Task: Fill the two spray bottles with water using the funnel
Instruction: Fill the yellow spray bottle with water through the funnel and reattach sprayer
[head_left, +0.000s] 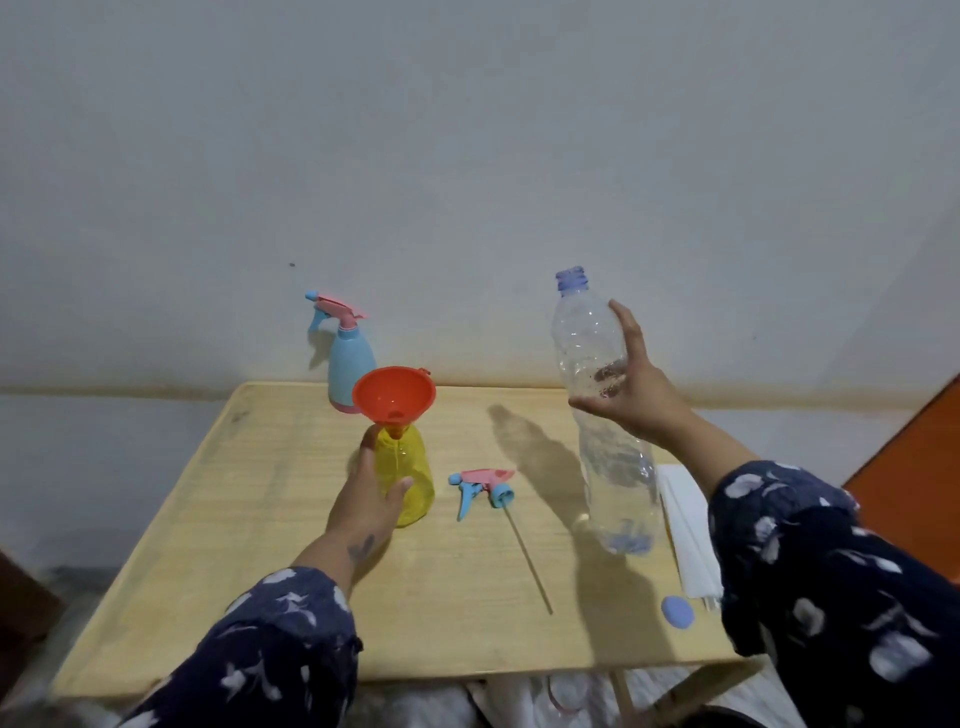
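A yellow spray bottle (410, 467) stands uncapped at the table's middle, with a red funnel (393, 397) seated in its neck. My left hand (363, 499) wraps around the yellow bottle's left side. Its pink-and-blue spray head (480, 488) with a long dip tube lies on the table just to the right. A blue spray bottle (349, 364) with its head on stands at the back edge. My right hand (628, 384) holds a clear plastic water bottle (602, 415) upright above the table's right side, uncapped and looking nearly empty.
The small wooden table (249, 597) has a raised rim and stands against a grey wall. A blue bottle cap (677, 613) lies near the front right. Folded white paper (685, 525) sits at the right edge.
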